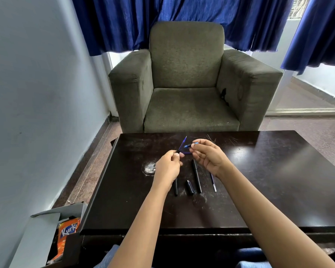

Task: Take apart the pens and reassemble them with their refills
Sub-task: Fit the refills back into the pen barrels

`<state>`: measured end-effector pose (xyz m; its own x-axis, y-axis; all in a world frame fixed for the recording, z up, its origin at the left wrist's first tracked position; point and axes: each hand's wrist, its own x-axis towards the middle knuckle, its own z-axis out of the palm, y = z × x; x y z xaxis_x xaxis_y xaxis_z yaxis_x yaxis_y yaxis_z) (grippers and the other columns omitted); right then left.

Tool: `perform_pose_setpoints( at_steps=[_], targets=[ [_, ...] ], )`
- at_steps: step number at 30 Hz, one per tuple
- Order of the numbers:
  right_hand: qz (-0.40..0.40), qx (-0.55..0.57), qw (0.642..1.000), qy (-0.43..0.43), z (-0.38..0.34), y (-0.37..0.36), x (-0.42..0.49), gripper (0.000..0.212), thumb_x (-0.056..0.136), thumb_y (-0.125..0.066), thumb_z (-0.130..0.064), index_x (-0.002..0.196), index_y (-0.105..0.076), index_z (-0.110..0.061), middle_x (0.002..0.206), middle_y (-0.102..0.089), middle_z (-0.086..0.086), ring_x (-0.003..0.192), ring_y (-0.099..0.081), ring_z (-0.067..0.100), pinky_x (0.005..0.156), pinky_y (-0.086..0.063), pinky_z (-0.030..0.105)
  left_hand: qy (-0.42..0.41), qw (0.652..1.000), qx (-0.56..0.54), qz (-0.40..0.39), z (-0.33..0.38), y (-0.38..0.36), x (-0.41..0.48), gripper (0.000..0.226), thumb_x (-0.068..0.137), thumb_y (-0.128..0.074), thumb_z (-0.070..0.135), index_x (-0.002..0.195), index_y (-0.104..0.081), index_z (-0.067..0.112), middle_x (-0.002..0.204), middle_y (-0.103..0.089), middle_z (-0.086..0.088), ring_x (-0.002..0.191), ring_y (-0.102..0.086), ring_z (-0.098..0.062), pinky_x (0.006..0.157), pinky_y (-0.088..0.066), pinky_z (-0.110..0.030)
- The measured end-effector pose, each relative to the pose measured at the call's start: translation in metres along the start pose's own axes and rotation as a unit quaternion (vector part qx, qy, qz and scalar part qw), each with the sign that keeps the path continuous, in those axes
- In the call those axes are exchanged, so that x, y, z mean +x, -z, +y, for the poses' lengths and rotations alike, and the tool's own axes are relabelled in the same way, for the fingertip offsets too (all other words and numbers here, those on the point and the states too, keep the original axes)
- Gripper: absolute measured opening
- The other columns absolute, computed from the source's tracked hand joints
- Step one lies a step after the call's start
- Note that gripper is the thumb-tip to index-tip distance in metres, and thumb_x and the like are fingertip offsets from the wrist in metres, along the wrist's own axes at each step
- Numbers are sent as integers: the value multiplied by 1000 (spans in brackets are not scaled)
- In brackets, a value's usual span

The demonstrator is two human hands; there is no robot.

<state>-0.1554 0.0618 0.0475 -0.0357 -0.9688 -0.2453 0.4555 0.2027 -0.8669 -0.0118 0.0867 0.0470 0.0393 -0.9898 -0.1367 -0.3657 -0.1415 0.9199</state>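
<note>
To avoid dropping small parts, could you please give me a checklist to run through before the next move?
1. Left hand grips the thin blue part: ok.
2. Right hand pinches the small blue piece: ok.
3. Part and piece lined up end to end: not ok, they sit at an angle.
4. Black cap, black pen and loose refill lie on the table, near the hands: ok.
5. Whether the piece fits that part: cannot tell.

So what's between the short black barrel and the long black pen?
A black pen cap, lying apart from both, in the head view.
</note>
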Motion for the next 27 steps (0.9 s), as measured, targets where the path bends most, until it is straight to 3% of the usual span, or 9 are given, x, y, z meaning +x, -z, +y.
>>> perform_pose_setpoints(
  at_steps=[8, 18, 27],
  targets=[
    [65, 93, 992, 60, -8, 5, 4, 13, 86, -63, 1, 88, -66, -12, 72, -69, 3, 59, -66, 6, 53, -52, 14, -17, 1000, 15, 12, 0, 1, -2, 28, 101, -38, 22, 99, -66, 21, 73, -57, 9, 62, -49, -2, 43, -35, -4],
    [63, 33, 994, 81, -9, 3, 1, 15, 84, -64, 2, 92, -69, -9, 77, -68, 5, 65, -64, 8, 57, -52, 15, -15, 999, 30, 13, 2, 2, -4, 28, 101, -39, 21, 109, -66, 16, 87, -60, 6, 65, -50, 0, 46, -35, 3],
    [39, -40, 994, 92, -9, 0, -2, 18, 83, -65, 1, 97, -71, -9, 75, -64, 4, 66, -61, 9, 60, -52, 16, -24, 999, 47, 9, 1, 1, -4, 28, 99, -40, 20, 103, -68, 19, 85, -63, 2, 70, -54, -4, 54, -37, -12]
  ],
)
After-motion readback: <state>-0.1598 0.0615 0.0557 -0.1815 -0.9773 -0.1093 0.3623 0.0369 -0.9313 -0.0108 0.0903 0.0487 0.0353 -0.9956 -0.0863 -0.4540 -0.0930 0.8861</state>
